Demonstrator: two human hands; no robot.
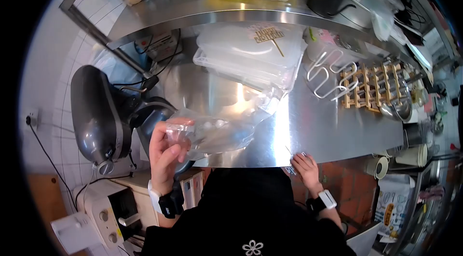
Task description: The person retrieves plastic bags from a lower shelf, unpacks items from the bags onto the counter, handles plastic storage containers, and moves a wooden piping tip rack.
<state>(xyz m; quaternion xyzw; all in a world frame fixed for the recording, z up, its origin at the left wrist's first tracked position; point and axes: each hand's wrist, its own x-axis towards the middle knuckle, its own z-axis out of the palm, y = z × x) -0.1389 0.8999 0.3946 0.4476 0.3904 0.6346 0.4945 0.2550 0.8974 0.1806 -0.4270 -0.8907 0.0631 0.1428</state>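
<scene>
Head view: left hand [165,153] pinching a clear bag [224,135] above the bench [337,128]; right hand [306,166] loosely extended at its edge, nothing visibly held; one-sided support could let the limp bag slip or snag the mixer [94,111]

a clear plastic bag [222,135], thin, glossy and wrinkled, is held above the worktop [337,125] in the left hand's grip [163,159]; its slack, see-through body slants from the worktop's near edge toward its back, narrowing to a crumpled far end.
</scene>
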